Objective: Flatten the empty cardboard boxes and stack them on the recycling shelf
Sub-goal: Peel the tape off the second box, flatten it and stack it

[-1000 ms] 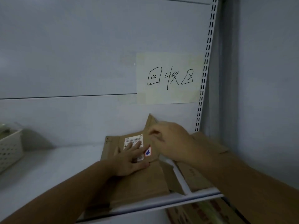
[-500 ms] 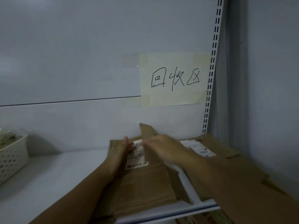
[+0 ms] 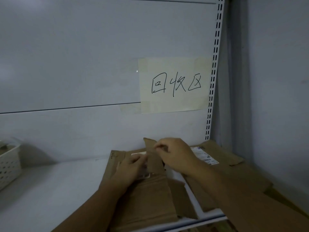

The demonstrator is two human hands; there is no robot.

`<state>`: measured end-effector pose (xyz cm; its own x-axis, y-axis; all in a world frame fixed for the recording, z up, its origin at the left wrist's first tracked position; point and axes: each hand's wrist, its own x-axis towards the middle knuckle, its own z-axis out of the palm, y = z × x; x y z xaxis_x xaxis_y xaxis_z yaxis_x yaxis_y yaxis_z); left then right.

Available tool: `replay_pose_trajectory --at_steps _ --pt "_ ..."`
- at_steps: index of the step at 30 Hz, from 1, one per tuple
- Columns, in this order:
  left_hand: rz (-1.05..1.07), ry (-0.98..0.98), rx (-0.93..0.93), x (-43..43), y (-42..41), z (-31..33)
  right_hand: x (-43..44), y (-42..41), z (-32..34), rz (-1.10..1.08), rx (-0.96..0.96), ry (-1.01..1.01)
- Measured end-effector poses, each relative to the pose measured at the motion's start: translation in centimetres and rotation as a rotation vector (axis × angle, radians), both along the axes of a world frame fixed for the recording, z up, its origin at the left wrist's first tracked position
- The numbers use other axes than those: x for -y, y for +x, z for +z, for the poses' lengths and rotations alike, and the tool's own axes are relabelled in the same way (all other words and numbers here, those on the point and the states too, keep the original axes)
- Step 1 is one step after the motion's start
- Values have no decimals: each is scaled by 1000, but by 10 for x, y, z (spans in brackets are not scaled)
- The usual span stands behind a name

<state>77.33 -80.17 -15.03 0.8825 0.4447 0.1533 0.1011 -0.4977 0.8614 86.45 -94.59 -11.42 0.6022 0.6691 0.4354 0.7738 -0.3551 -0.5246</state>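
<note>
A flattened brown cardboard box [image 3: 150, 198] lies on the white shelf [image 3: 50, 190], with a white shipping label partly hidden under my hands. One flap [image 3: 153, 154] of it stands up near the back wall. My right hand [image 3: 173, 153] pinches that upright flap near its top. My left hand [image 3: 132, 168] rests on the box beside the flap, fingers curled against the label. A second flattened box [image 3: 222, 166] with its own label lies to the right, partly under my right forearm.
A handwritten paper sign [image 3: 173, 84] is taped to the back wall above the boxes. A white perforated basket [image 3: 8, 164] stands at the shelf's left edge. A slotted upright rail [image 3: 214, 72] runs down the right. More cardboard shows below the shelf's front lip.
My right hand has risen and taken the upright flap between its fingers. My left hand slid back from flat on the label and curled beside the flap. The view drifted a little.
</note>
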Motion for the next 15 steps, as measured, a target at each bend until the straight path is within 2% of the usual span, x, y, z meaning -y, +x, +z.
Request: replay_pose_trajectory --at_steps 2,5,7,10,12,14,15 --pt "-66 216 -49 -1 0 -4 6 12 8 -66 36 -35" --pt "-199 696 -314 0 13 -18 4 15 11 -178 87 32" --pt "-212 827 -460 5 22 -21 -3 6 11 -100 187 -8" --pt "-134 752 -383 6 24 -21 -13 -9 -9 -57 265 -399" --pt "18 485 -224 5 20 -18 -15 -13 -30 -102 175 -619" --pt "203 221 -138 3 16 -15 -16 -12 -43 -152 126 -658" --pt "257 188 -137 2 12 -14 -17 -11 -45 -156 115 -656"
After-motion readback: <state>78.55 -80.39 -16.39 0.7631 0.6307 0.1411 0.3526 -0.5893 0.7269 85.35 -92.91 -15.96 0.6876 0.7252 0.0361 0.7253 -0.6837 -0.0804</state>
